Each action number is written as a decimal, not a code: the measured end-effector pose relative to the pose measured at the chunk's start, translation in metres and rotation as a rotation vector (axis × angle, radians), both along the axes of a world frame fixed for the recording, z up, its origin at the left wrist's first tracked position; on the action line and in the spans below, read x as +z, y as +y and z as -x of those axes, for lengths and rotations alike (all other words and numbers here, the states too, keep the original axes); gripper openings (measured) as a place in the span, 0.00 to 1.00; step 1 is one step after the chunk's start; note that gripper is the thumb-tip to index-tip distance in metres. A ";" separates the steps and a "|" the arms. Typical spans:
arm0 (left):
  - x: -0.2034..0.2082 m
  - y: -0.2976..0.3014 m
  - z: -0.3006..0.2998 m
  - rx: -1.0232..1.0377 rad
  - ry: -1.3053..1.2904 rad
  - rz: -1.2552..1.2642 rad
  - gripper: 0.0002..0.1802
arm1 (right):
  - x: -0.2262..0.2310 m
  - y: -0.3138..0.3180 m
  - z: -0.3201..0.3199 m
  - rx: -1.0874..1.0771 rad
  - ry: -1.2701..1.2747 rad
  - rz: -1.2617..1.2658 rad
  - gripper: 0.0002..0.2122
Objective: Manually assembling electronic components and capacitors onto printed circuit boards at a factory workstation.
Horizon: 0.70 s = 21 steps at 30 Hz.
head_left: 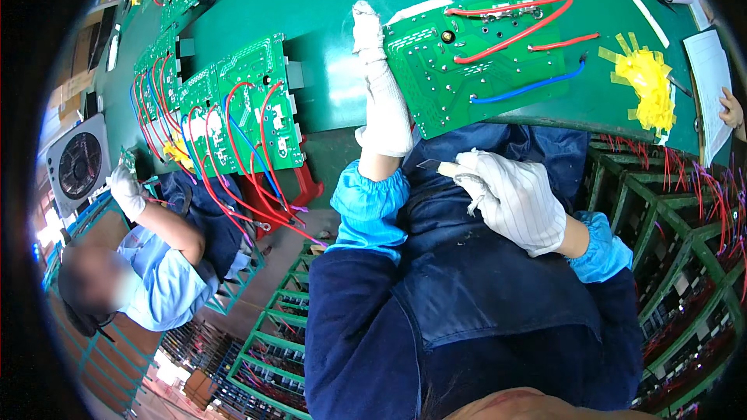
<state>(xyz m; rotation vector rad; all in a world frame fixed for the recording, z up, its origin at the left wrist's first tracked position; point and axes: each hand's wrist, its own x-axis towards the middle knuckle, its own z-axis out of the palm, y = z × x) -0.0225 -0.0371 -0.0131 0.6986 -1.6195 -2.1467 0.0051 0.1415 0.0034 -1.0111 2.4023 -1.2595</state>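
Note:
A green circuit board (498, 70) lies in front of me, its solder side up, with red wires and one blue wire (537, 91) attached. My left hand (372, 39), in a white glove, is closed on the board's far left corner; its fingers are seen edge-on and partly hidden. Lower down, close to my apron, my right hand (513, 198) in a striped white glove is closed around a small knife (433, 164). The knife's dark, slanted blade points left, apart from the board.
Yellow tape strips (646, 85), a white marker-like stick (646, 14) and papers (708, 93) lie on the green table (334, 101) at right. More wired boards (226, 109) stand at left beside a seated co-worker (163, 264). Green racks (669, 218) flank me; a fan (78, 163) is far left.

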 end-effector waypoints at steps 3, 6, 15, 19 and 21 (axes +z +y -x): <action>-0.001 -0.005 0.004 -0.005 -0.020 -0.163 0.39 | 0.002 -0.001 0.007 -0.107 0.054 0.071 0.08; 0.001 -0.009 0.009 -0.006 -0.052 -0.264 0.39 | -0.004 0.006 0.009 0.004 0.126 -0.012 0.10; 0.024 0.005 0.019 -0.112 -0.134 -0.019 0.47 | -0.009 0.049 0.028 -0.263 0.202 0.084 0.16; 0.018 0.003 0.023 -0.090 -0.109 -0.233 0.48 | -0.005 0.068 0.039 -0.389 0.461 -0.082 0.18; 0.024 0.006 0.025 -0.063 -0.134 -0.250 0.48 | -0.007 0.071 0.041 -0.398 0.472 -0.092 0.19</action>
